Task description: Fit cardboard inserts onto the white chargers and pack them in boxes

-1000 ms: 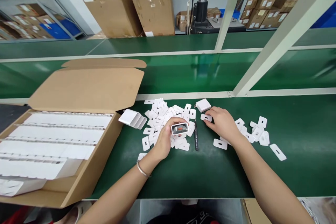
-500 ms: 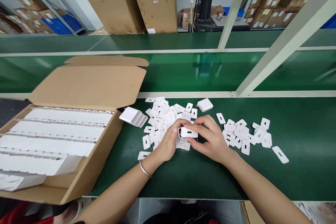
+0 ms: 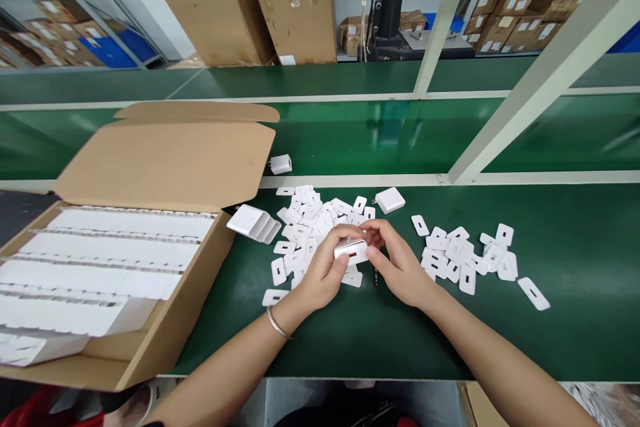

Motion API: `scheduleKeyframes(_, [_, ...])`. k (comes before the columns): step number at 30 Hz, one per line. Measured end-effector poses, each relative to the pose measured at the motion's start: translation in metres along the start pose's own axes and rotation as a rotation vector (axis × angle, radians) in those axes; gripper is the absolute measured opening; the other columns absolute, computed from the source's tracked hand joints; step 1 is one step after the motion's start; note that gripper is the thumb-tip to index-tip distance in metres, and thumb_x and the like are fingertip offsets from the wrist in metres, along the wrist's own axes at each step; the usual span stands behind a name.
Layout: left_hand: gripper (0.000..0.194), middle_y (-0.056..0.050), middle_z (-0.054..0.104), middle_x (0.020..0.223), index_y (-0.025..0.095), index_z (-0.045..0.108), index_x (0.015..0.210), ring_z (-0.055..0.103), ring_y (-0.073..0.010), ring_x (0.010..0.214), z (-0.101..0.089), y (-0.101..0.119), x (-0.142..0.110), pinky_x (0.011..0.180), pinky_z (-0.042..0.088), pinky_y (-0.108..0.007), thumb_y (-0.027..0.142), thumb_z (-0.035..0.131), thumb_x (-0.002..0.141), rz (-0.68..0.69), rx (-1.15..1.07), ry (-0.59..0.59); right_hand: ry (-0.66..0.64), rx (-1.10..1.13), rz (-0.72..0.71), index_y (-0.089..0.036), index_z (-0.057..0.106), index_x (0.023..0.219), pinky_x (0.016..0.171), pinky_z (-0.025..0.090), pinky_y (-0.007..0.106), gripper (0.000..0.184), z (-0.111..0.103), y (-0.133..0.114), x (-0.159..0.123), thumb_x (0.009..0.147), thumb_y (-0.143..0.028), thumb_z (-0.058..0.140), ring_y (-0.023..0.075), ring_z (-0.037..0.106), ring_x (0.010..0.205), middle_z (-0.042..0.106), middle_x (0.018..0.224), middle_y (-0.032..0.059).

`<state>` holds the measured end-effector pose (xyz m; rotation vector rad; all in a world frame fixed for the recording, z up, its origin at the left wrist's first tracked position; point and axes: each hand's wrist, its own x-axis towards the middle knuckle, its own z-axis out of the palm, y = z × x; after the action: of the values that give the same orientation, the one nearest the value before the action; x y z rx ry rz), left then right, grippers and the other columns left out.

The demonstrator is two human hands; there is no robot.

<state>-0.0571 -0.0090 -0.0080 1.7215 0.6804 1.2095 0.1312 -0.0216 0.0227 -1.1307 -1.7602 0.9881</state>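
Note:
My left hand and my right hand meet over the green worktop, both closed on one small white charger body with a slotted white cover plate on its end. A red-orange part shows through the slot. Under and around my hands lies a heap of white slotted cover plates. A second scatter of these plates lies to the right of my right hand. A silver bangle sits on my left wrist.
An open cardboard box with rows of white parts fills the left. White stacked pieces lie beside it. A white charger rests behind the heap, another on the conveyor belt. Metal frame posts and cartons stand behind.
My right hand came from the plates on the right with one plate and joined my left hand on the charger body. A white charger has appeared on the belt behind the box flap.

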Motion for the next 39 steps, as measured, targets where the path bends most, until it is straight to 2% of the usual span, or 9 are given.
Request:
scheduleKeyframes(3, [0.035, -0.011, 0.054, 0.126, 0.027, 0.056, 0.127, 0.055, -0.0282, 0.124, 0.001, 0.001, 0.0, 0.109, 0.047, -0.048, 0.052, 0.039, 0.109, 0.079, 0.157, 0.036, -0.078, 0.147, 0.106, -0.024, 0.058, 0.124, 0.089, 0.057, 0.038, 0.031, 0.004, 0.0, 0.0, 0.104, -0.047, 0.056, 0.0218, 0.064, 0.101, 0.066, 0.112, 0.0068])
scheduleKeyframes(8, [0.036, -0.011, 0.046, 0.128, 0.028, 0.048, 0.133, 0.05, -0.0277, 0.128, -0.001, -0.002, -0.001, 0.11, 0.046, -0.047, 0.054, 0.042, 0.108, 0.094, 0.256, 0.067, -0.078, 0.229, 0.106, -0.024, 0.063, 0.122, 0.088, 0.057, 0.036, 0.03, 0.006, 0.001, 0.002, 0.103, -0.047, 0.057, 0.0204, 0.065, 0.097, 0.067, 0.109, 0.0056])
scheduleKeyframes(13, [0.039, -0.012, 0.055, 0.133, 0.027, 0.048, 0.141, 0.057, -0.0262, 0.125, -0.003, -0.002, 0.001, 0.107, 0.049, -0.043, 0.049, 0.043, 0.109, -0.015, 0.172, -0.014, 0.041, 0.176, 0.031, -0.025, 0.064, 0.122, 0.092, 0.056, 0.038, 0.032, 0.002, 0.007, 0.004, 0.102, -0.05, 0.061, 0.0216, 0.064, 0.1, 0.066, 0.114, 0.007])
scheduleKeyframes(16, [0.037, -0.01, 0.064, 0.129, 0.027, 0.054, 0.141, 0.063, -0.0246, 0.118, -0.003, -0.002, 0.003, 0.101, 0.052, -0.04, 0.044, 0.046, 0.11, 0.011, 0.135, -0.037, 0.054, 0.177, 0.023, -0.026, 0.064, 0.117, 0.092, 0.055, 0.039, 0.033, 0.002, 0.008, 0.005, 0.1, -0.054, 0.062, 0.0222, 0.064, 0.099, 0.065, 0.111, 0.0066])
scheduleKeyframes(21, [0.032, -0.007, 0.07, 0.113, 0.026, 0.064, 0.133, 0.066, -0.0215, 0.101, -0.002, -0.003, 0.004, 0.091, 0.054, -0.036, 0.04, 0.049, 0.11, 0.069, 0.122, 0.022, 0.004, 0.206, 0.08, -0.026, 0.059, 0.122, 0.086, 0.054, 0.038, 0.033, 0.004, 0.003, 0.004, 0.101, -0.052, 0.059, 0.0223, 0.063, 0.096, 0.065, 0.107, 0.0057])
scheduleKeyframes(26, [0.03, -0.008, 0.072, 0.118, 0.026, 0.066, 0.132, 0.068, -0.0219, 0.109, 0.003, 0.001, 0.004, 0.097, 0.055, -0.037, 0.039, 0.05, 0.109, 0.053, 0.049, 0.033, 0.006, 0.158, 0.062, -0.024, 0.062, 0.115, 0.078, 0.05, 0.035, 0.027, 0.002, -0.002, 0.004, 0.102, -0.047, 0.057, 0.0199, 0.058, 0.086, 0.066, 0.103, 0.0044])
scheduleKeyframes(33, [0.041, -0.009, 0.071, 0.131, 0.025, 0.067, 0.134, 0.066, -0.0238, 0.123, 0.003, 0.003, 0.002, 0.108, 0.053, -0.039, 0.046, 0.039, 0.112, -0.097, -0.004, 0.021, 0.038, 0.091, 0.094, -0.022, 0.063, 0.112, 0.07, 0.047, 0.033, 0.029, 0.003, 0.005, 0.005, 0.102, -0.049, 0.057, 0.0182, 0.056, 0.079, 0.065, 0.096, 0.0034])
scheduleKeyframes(36, [0.038, -0.009, 0.072, 0.125, 0.024, 0.07, 0.128, 0.07, -0.0222, 0.11, 0.002, -0.001, 0.001, 0.091, 0.059, -0.033, 0.047, 0.046, 0.11, -0.125, 0.011, 0.033, -0.01, 0.034, 0.095, -0.023, 0.064, 0.11, 0.068, 0.048, 0.032, 0.032, 0.001, 0.003, 0.002, 0.103, -0.053, 0.055, 0.0173, 0.055, 0.073, 0.062, 0.086, 0.0008])
scheduleKeyframes(39, [0.04, -0.009, 0.073, 0.113, 0.023, 0.072, 0.124, 0.067, -0.0162, 0.083, 0.001, -0.003, 0.001, 0.068, 0.055, -0.026, 0.049, 0.046, 0.109, -0.162, -0.034, 0.092, -0.008, -0.028, 0.05, -0.024, 0.063, 0.119, 0.079, 0.053, 0.036, 0.039, -0.009, 0.002, 0.006, 0.107, -0.055, 0.044, 0.0206, 0.063, 0.085, 0.067, 0.097, 0.0042])
